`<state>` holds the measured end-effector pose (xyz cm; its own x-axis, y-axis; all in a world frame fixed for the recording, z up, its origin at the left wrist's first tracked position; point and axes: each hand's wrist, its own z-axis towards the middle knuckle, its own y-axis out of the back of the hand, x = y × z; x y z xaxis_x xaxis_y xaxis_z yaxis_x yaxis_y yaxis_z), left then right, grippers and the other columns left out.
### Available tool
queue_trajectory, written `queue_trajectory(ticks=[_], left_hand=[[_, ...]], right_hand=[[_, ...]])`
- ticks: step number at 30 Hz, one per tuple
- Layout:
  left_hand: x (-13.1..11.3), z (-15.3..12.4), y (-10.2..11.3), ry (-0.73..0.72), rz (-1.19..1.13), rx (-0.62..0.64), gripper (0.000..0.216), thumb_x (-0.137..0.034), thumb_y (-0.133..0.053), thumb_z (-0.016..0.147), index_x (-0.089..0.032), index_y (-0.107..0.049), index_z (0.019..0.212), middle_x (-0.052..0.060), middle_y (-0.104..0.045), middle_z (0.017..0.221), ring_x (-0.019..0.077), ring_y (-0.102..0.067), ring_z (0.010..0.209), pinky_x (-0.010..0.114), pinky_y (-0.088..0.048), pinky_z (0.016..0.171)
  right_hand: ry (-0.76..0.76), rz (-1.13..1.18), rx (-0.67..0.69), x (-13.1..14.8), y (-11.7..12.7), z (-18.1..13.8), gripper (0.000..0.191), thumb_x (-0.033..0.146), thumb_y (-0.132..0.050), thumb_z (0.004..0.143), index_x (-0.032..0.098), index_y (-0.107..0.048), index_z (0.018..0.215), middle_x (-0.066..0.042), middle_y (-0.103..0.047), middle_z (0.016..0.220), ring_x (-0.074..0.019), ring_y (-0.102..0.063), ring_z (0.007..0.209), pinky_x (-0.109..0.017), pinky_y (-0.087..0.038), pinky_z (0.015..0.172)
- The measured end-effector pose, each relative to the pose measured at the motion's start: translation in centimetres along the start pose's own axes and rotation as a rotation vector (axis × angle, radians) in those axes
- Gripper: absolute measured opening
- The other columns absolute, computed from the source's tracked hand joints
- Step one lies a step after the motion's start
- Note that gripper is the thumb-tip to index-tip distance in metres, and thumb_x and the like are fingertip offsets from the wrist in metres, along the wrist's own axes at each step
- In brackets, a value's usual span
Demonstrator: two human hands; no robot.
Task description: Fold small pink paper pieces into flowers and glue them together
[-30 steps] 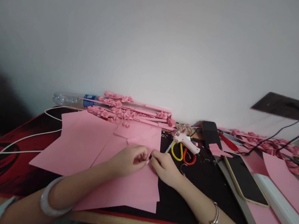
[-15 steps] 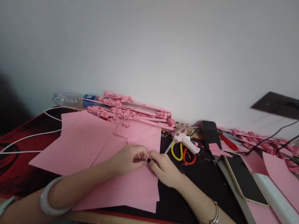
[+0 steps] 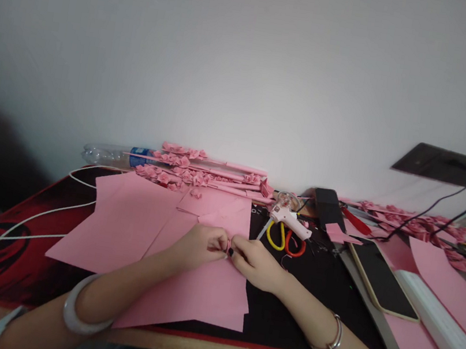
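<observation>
My left hand [image 3: 200, 246] and my right hand [image 3: 255, 261] meet fingertip to fingertip over the pink paper sheets [image 3: 129, 223] on the desk. Both are pinched on a small folded pink paper piece [image 3: 228, 246] held between them. A white bangle sits on my left wrist and a thin silver bracelet on my right. Just beyond my right hand lie a pink glue gun [image 3: 292, 219] and scissors [image 3: 287, 240] with yellow and red handles.
Paper-flower stems [image 3: 198, 170] and a plastic bottle [image 3: 109, 153] lie along the wall. A white cable [image 3: 29, 220] crosses the left side. On the right are a phone [image 3: 384, 279], a white box [image 3: 438, 325], more pink paper [image 3: 448, 282] and black cords [image 3: 443, 203].
My hands have closed in slightly on the small pink piece, the fingertips pressing nearer together. Everything else on the desk lies as before.
</observation>
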<state>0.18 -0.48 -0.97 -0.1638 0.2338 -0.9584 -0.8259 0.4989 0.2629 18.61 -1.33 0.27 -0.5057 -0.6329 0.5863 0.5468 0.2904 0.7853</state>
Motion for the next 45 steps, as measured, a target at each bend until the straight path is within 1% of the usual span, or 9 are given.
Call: queue_trajectory(ticks=[5, 10, 17, 27, 31, 34, 39, 45], left_hand=[[-0.4, 0.0, 0.0, 0.026, 0.009, -0.009, 0.007, -0.008, -0.057, 0.067, -0.014, -0.055, 0.066, -0.003, -0.059, 0.065, 0.0101, -0.057, 0.062, 0.024, -0.048, 0.064], [-0.7, 0.0, 0.0, 0.062, -0.01, -0.016, 0.009, -0.006, -0.058, 0.065, -0.015, -0.055, 0.064, -0.003, -0.06, 0.064, 0.0105, -0.059, 0.062, 0.023, -0.048, 0.064], [-0.3, 0.0, 0.0, 0.046, -0.091, -0.007, 0.009, -0.006, -0.056, 0.066, -0.015, -0.055, 0.065, -0.002, -0.061, 0.07, 0.0117, -0.06, 0.067, 0.025, -0.049, 0.068], [-0.4, 0.0, 0.1, 0.05, -0.073, 0.0, 0.008, -0.007, -0.057, 0.067, -0.014, -0.055, 0.066, -0.002, -0.061, 0.069, 0.0114, -0.06, 0.067, 0.027, -0.05, 0.071], [0.2, 0.0, 0.0, -0.005, -0.037, -0.002, 0.002, -0.014, -0.058, 0.071, -0.014, -0.056, 0.073, 0.001, -0.062, 0.076, 0.0136, -0.061, 0.075, 0.028, -0.05, 0.074], [0.4, -0.1, 0.0, -0.066, 0.051, -0.022, 0.005, -0.02, -0.054, 0.077, -0.015, -0.056, 0.078, 0.003, -0.063, 0.083, 0.0146, -0.061, 0.081, 0.026, -0.049, 0.074], [-0.2, -0.2, 0.2, -0.143, 0.226, -0.019, 0.009, -0.018, -0.048, 0.081, -0.016, -0.057, 0.079, 0.002, -0.063, 0.077, 0.0127, -0.059, 0.074, 0.024, -0.047, 0.07], [-0.3, -0.2, 0.2, -0.167, 0.294, -0.038, 0.008, -0.014, -0.049, 0.078, -0.017, -0.056, 0.078, 0.001, -0.064, 0.078, 0.0119, -0.058, 0.071, 0.023, -0.045, 0.067]], right_hand=[[0.002, -0.008, -0.01, -0.2, -0.1, 0.0, 0.013, 0.007, -0.042, 0.077, 0.019, -0.038, 0.072, 0.006, -0.034, 0.058, -0.0074, -0.034, 0.049, -0.019, -0.024, 0.049], [0.0, 0.001, -0.008, -0.1, -0.1, 0.0, 0.012, 0.007, -0.043, 0.076, 0.019, -0.041, 0.072, 0.006, -0.037, 0.059, -0.0075, -0.036, 0.05, -0.019, -0.025, 0.049], [-0.01, 0.004, -0.028, 0.0, 0.0, 0.1, 0.015, 0.006, -0.039, 0.078, 0.019, -0.04, 0.07, 0.006, -0.032, 0.056, -0.0073, -0.033, 0.048, -0.019, -0.025, 0.048], [-0.009, 0.032, -0.027, -0.1, 0.0, 0.0, 0.014, 0.005, -0.042, 0.075, 0.019, -0.041, 0.071, 0.007, -0.033, 0.056, -0.0072, -0.032, 0.048, -0.018, -0.024, 0.048], [-0.028, 0.041, -0.059, -0.1, -0.1, 0.0, 0.014, 0.007, -0.041, 0.076, 0.019, -0.04, 0.068, 0.007, -0.032, 0.054, -0.0072, -0.032, 0.047, -0.018, -0.025, 0.048], [-0.054, 0.038, -0.082, -0.1, -0.1, 0.0, 0.015, 0.008, -0.039, 0.078, 0.019, -0.039, 0.068, 0.007, -0.032, 0.054, -0.0073, -0.032, 0.047, -0.019, -0.025, 0.048], [-0.068, 0.006, -0.084, 0.0, -0.2, -0.1, 0.015, 0.009, -0.04, 0.079, 0.019, -0.038, 0.068, 0.007, -0.032, 0.054, -0.0076, -0.032, 0.046, -0.019, -0.024, 0.048], [-0.074, -0.035, -0.063, 0.2, -0.2, -0.2, 0.014, 0.01, -0.041, 0.08, 0.019, -0.038, 0.07, 0.007, -0.033, 0.055, -0.0077, -0.034, 0.047, -0.019, -0.025, 0.049]])
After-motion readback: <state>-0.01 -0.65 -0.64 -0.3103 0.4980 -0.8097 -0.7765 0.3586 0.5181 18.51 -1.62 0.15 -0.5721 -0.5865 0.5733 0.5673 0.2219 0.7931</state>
